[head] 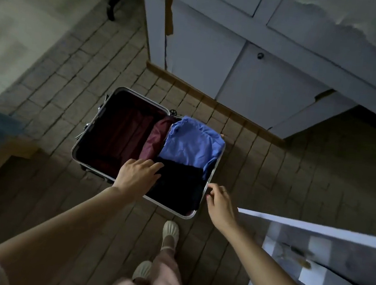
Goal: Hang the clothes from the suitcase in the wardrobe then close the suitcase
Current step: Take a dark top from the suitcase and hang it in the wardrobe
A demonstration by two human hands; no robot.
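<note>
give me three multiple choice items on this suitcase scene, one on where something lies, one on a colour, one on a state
1. Where does the blue garment lie?
A. in the suitcase's right half
B. on the floor
C. over the wardrobe door

2. What colour is the folded garment nearest the person?
A. white
B. black
C. yellow

3. How is the suitcase?
A. shut and upright
B. open flat on the floor
C. half zipped

Answers:
1 A: it fills the far part of the right half, beside a maroon garment.
2 B: the black garment lies under the left hand, the right hand at the rim.
3 B: both halves face up.
</note>
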